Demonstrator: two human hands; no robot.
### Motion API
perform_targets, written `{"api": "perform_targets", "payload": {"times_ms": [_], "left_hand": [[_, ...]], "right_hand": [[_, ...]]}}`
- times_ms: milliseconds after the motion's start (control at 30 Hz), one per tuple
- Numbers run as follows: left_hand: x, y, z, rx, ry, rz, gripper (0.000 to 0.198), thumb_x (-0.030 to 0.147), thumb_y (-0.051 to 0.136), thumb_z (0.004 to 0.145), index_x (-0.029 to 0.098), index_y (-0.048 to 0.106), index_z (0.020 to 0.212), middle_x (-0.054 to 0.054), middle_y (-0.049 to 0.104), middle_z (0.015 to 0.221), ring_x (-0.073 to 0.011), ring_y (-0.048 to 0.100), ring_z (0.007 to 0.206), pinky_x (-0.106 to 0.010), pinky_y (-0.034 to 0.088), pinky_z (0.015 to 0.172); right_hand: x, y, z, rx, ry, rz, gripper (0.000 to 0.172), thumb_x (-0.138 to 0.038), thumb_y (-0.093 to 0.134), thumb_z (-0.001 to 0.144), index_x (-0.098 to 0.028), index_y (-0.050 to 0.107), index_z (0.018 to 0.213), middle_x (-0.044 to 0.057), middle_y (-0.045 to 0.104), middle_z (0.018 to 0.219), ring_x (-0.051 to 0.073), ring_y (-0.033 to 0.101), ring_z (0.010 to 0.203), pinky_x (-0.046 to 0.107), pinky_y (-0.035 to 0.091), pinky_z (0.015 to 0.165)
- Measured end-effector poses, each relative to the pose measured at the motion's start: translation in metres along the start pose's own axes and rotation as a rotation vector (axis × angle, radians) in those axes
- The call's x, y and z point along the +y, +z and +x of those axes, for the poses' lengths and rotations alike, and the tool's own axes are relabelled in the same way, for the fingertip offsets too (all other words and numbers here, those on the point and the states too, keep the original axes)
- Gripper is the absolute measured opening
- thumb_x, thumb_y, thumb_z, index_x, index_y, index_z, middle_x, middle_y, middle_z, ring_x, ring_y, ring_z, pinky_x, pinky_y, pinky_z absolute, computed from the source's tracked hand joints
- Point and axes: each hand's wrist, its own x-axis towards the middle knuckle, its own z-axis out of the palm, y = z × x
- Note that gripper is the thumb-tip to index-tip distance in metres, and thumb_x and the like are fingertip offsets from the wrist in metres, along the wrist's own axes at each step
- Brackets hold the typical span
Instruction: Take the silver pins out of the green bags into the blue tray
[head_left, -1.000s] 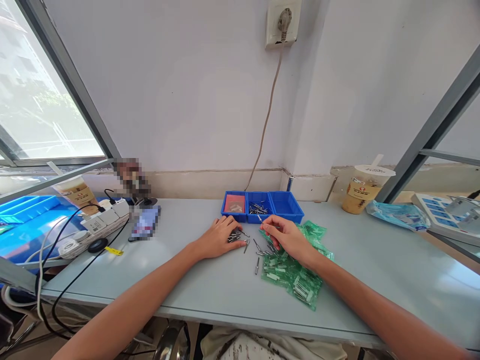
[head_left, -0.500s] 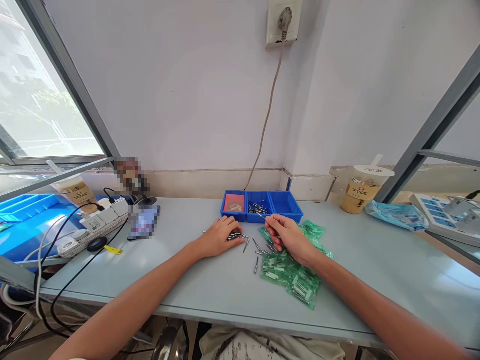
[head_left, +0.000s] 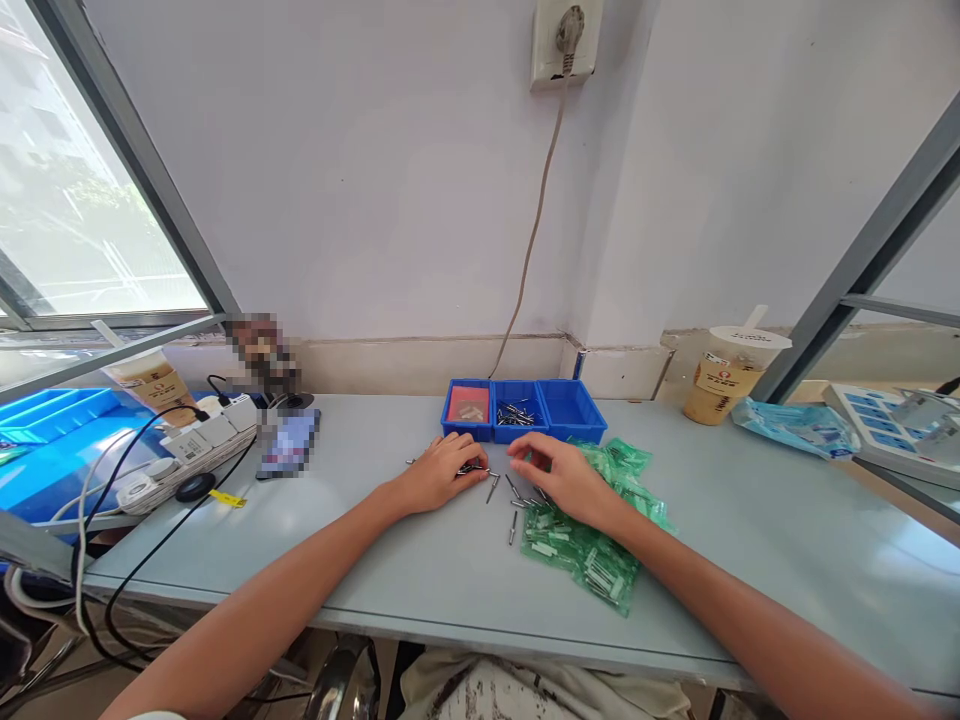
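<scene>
My left hand rests on the table with its fingers curled around several small metal pins. Another pin pokes out on its far side, and the palm hides the rest. My right hand hovers over the near side of the blue tray, thumb and fingers apart, with nothing visible between them. Dark metal pins fill part of the tray's middle compartment; a red piece lies in the left one. Beneath my right hand are loose pins and green plastic bags holding small parts.
A power strip with cables and a phone are on the left. Drink cups stand on both sides. A blue packet lies at the right, near a white device. The wall rises directly behind the tray.
My right hand's pinch on a metal pin has opened, the pin is gone from its fingertips, and the hand has shifted slightly left. My left hand has barely moved.
</scene>
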Motion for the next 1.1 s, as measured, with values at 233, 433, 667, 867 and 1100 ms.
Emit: {"api": "perform_targets", "payload": {"times_ms": [233,433,667,867,1100], "left_hand": [[0.0,0.001,-0.001,0.0,0.002,-0.011,0.027,0.045,0.047,0.109,0.024,0.065,0.108,-0.004,0.062,0.107,-0.0215,0.055,0.099,-0.036,0.041,0.09],[-0.001,0.0,-0.001,0.001,0.012,-0.006,0.027,0.044,0.046,0.11,0.024,0.065,0.107,-0.004,0.061,0.106,-0.0216,0.055,0.1,-0.036,0.041,0.09],[-0.002,0.001,-0.002,0.011,0.025,-0.011,0.029,0.045,0.045,0.11,0.024,0.065,0.109,-0.004,0.062,0.107,-0.0218,0.055,0.1,-0.036,0.042,0.091],[-0.004,0.001,-0.001,0.015,0.035,-0.021,0.029,0.042,0.042,0.111,0.024,0.064,0.11,-0.005,0.063,0.109,-0.0219,0.055,0.1,-0.037,0.043,0.091],[-0.004,0.0,-0.001,0.026,0.039,-0.025,0.026,0.041,0.044,0.111,0.024,0.064,0.109,-0.005,0.062,0.108,-0.0216,0.056,0.1,-0.036,0.044,0.092]], "right_hand": [[-0.003,0.001,-0.004,-0.216,-0.179,-0.474,0.018,-0.034,0.059,0.103,-0.03,0.073,0.113,0.005,0.07,0.117,0.028,0.056,0.105,0.045,0.043,0.095],[0.004,0.002,-0.004,-0.191,-0.18,-0.459,0.019,-0.023,0.053,0.104,-0.027,0.071,0.103,0.005,0.071,0.108,0.026,0.058,0.1,0.043,0.042,0.093],[0.009,0.003,-0.002,-0.136,-0.138,-0.304,0.018,-0.02,0.051,0.102,-0.026,0.066,0.11,0.005,0.07,0.111,0.025,0.061,0.101,0.041,0.045,0.092],[0.005,0.0,0.001,-0.029,-0.098,-0.184,0.014,-0.026,0.051,0.102,-0.026,0.065,0.1,0.005,0.067,0.1,0.023,0.061,0.089,0.036,0.046,0.079],[0.001,-0.001,-0.001,0.075,0.007,-0.071,0.015,-0.037,0.05,0.103,-0.026,0.055,0.095,-0.001,0.062,0.084,0.02,0.056,0.077,0.033,0.043,0.069]]}}
